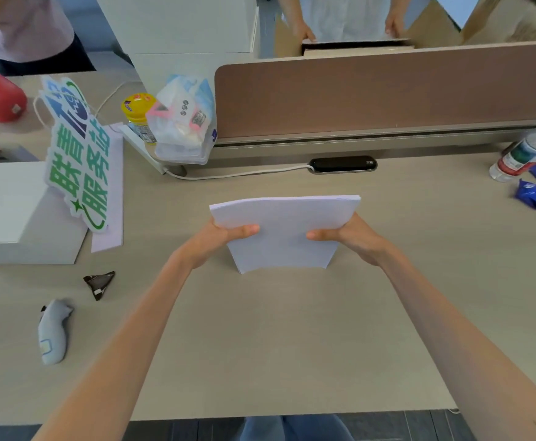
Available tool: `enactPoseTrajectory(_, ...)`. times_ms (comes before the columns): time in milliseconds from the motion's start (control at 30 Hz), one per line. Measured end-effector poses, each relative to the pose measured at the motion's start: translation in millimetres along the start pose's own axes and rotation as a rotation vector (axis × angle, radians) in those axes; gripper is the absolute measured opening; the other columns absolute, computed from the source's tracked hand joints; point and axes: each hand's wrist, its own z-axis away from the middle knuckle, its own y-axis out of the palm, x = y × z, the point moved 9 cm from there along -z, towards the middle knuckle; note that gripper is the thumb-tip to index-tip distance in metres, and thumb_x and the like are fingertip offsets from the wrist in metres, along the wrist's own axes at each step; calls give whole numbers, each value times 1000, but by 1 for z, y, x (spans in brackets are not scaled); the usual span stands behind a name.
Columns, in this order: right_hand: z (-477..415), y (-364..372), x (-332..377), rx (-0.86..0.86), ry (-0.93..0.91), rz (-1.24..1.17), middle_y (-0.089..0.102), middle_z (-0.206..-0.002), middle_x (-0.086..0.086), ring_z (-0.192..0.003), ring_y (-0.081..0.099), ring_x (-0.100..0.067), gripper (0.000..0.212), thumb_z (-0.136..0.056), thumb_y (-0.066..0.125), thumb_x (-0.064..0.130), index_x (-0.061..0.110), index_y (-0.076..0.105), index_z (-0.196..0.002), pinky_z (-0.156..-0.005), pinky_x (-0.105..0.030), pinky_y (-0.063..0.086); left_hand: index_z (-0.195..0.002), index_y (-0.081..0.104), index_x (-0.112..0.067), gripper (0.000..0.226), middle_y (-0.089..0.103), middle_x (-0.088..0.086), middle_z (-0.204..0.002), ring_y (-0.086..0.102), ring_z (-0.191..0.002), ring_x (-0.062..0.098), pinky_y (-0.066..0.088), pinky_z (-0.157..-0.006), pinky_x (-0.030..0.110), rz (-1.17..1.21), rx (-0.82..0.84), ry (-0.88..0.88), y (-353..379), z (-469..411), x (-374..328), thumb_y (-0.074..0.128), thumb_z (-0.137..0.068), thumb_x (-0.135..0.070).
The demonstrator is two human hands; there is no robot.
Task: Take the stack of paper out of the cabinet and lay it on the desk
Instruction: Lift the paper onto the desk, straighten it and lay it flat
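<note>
Paper stack: The stack of paper point(284, 232) is white and thick. It is out over the middle of the tabletop point(276, 338). It looks tipped, with its far edge high and its near edge low. I cannot tell if the near edge touches the tabletop yet.

Left hand: The left hand point(220, 241) is clamped on the left side of the stack. The thumb lies on top and the other fingers are hidden under the paper.

Right hand: The right hand point(347, 238) is clamped on the right side in the same way, thumb on top.

Paper and hands: The stack sits between the two hands, one on each side, about halfway along its sides. Most of the paper sticks out past the hands, away from the person.

Step now: I think this is the laying-down part. The paper is out of the cabinet and just needs to go flat.

How to do it well: Lower both hands together so the stack stays level. Let one edge touch first, then lay the rest down softly. Slide the fingers out from under last, so no sheets slip or fan out.

Room around it: The bare spot below the paper is wide. A black power strip point(343, 164) lies beyond it. A green and blue sign point(77, 154) stands well off to the left, and a plastic bottle point(524, 154) lies far to the right.
</note>
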Motion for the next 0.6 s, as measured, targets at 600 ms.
enactPoseTrajectory(600,-61,66,-37,52,215,-84,72,-115,-4,-99,71,-20,39,-80,74,19,9,66,-117,-72,-21,56,-116,67,-13,30,71,2,-120,65,-114,20,52,-97,33,122,2,-218,-85,-26,59,66,-86,-15)
